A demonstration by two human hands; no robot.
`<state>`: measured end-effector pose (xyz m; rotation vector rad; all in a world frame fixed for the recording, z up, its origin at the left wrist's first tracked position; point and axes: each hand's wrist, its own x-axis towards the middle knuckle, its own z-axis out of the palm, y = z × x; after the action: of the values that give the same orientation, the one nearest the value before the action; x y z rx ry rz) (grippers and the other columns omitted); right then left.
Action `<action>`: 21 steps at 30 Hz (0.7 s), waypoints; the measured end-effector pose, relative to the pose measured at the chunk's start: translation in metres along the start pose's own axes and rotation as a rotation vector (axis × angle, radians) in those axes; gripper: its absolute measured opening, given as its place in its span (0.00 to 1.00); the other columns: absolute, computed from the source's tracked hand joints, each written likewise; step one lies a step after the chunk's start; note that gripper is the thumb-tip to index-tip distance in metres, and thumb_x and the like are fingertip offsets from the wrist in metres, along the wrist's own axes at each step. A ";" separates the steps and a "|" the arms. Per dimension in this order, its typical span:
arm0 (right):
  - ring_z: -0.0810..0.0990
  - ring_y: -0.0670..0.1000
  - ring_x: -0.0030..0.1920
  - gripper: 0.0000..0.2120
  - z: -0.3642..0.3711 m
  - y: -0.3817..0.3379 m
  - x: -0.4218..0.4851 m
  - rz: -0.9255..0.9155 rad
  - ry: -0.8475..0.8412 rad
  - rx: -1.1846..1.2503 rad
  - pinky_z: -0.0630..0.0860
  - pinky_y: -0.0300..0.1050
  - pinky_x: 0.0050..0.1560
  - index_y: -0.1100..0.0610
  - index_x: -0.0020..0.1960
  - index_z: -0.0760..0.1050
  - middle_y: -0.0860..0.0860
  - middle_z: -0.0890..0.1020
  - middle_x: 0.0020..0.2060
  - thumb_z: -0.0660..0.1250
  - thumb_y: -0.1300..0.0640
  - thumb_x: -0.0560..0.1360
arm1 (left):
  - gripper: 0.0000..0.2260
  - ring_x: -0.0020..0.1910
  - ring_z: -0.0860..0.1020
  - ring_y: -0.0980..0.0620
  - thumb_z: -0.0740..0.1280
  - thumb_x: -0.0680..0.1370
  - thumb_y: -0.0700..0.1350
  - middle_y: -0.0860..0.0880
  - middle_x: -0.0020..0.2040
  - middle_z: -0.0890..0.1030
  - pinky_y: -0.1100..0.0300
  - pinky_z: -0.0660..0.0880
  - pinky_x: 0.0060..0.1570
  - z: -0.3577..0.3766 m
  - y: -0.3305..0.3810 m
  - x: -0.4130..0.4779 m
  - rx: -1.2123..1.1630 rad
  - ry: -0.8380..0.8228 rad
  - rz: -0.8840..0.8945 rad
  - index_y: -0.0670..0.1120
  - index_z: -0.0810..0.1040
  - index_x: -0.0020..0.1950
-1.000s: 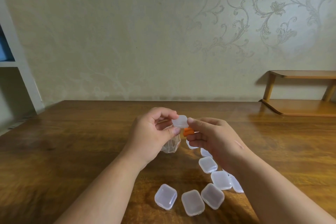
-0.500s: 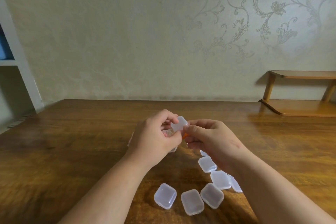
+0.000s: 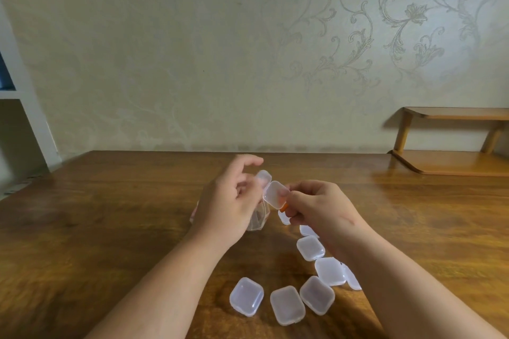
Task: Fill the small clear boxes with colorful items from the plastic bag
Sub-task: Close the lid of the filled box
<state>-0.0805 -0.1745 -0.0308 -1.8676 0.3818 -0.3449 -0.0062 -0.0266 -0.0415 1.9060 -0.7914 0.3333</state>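
Observation:
A small clear box [image 3: 271, 188] hangs open above the table between my hands, its lid swung up toward the left. My left hand [image 3: 228, 201] holds the lid side with thumb and fingers; the index finger is raised. My right hand [image 3: 316, 209] pinches the box's other half and keeps an orange item [image 3: 283, 205] tucked under its fingers. The clear plastic bag [image 3: 256, 221] lies on the table behind my left hand, mostly hidden. Several shut clear boxes [image 3: 286, 304] lie in a curved row on the table near my right forearm.
The wooden table [image 3: 110, 242] stretches wide to the left and right. A low wooden shelf [image 3: 451, 165] stands at the table's far right against the wall. A white shelving unit [image 3: 24, 124] stands at the left edge.
The box was shut between my fingertips; now its lid is swung open. My left index finger has lifted, and both hands stay at about the same place.

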 end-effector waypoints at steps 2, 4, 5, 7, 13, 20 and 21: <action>0.80 0.42 0.32 0.04 -0.002 -0.001 0.000 -0.006 -0.002 0.012 0.74 0.30 0.33 0.48 0.48 0.82 0.46 0.84 0.34 0.68 0.51 0.77 | 0.13 0.46 0.83 0.55 0.59 0.82 0.46 0.64 0.47 0.78 0.53 0.83 0.40 -0.004 0.002 0.001 -0.021 -0.029 -0.037 0.63 0.72 0.62; 0.81 0.42 0.32 0.04 -0.001 -0.001 0.001 0.003 -0.007 0.023 0.76 0.31 0.35 0.48 0.48 0.83 0.46 0.85 0.34 0.69 0.53 0.76 | 0.15 0.47 0.82 0.55 0.58 0.83 0.42 0.68 0.49 0.74 0.57 0.83 0.40 -0.007 0.005 0.001 -0.008 -0.074 -0.059 0.62 0.75 0.58; 0.82 0.42 0.32 0.04 -0.001 -0.002 0.001 0.012 -0.010 0.019 0.76 0.31 0.35 0.49 0.48 0.83 0.47 0.85 0.34 0.69 0.54 0.76 | 0.15 0.47 0.82 0.56 0.58 0.83 0.41 0.69 0.49 0.73 0.61 0.83 0.38 -0.007 0.006 0.001 0.001 -0.088 -0.073 0.61 0.75 0.56; 0.82 0.43 0.33 0.06 -0.002 -0.001 0.002 0.036 -0.016 0.016 0.77 0.32 0.35 0.50 0.49 0.84 0.48 0.85 0.36 0.68 0.57 0.77 | 0.14 0.45 0.82 0.58 0.59 0.82 0.40 0.68 0.48 0.74 0.65 0.81 0.36 -0.008 0.006 0.002 0.009 -0.109 -0.095 0.60 0.76 0.53; 0.83 0.45 0.36 0.07 -0.003 0.000 0.004 0.038 -0.016 0.049 0.81 0.37 0.40 0.51 0.50 0.84 0.48 0.86 0.36 0.70 0.59 0.76 | 0.14 0.53 0.78 0.58 0.70 0.77 0.44 0.65 0.51 0.76 0.60 0.81 0.47 -0.006 0.002 0.002 0.091 -0.185 -0.080 0.60 0.76 0.57; 0.84 0.48 0.39 0.07 -0.003 -0.001 0.002 -0.004 -0.009 0.119 0.83 0.42 0.45 0.52 0.47 0.84 0.50 0.86 0.37 0.69 0.61 0.77 | 0.18 0.52 0.76 0.58 0.74 0.74 0.42 0.61 0.53 0.76 0.61 0.78 0.52 -0.001 0.005 0.001 0.177 -0.206 -0.103 0.61 0.74 0.56; 0.84 0.49 0.40 0.07 -0.004 -0.001 0.002 -0.020 0.017 0.142 0.83 0.41 0.45 0.53 0.47 0.84 0.50 0.86 0.38 0.68 0.62 0.77 | 0.18 0.53 0.76 0.57 0.74 0.74 0.43 0.61 0.53 0.77 0.57 0.79 0.53 -0.002 0.006 0.001 0.181 -0.192 -0.118 0.61 0.74 0.56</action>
<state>-0.0803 -0.1781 -0.0282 -1.7319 0.3419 -0.3919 -0.0093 -0.0272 -0.0361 2.1688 -0.7924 0.1542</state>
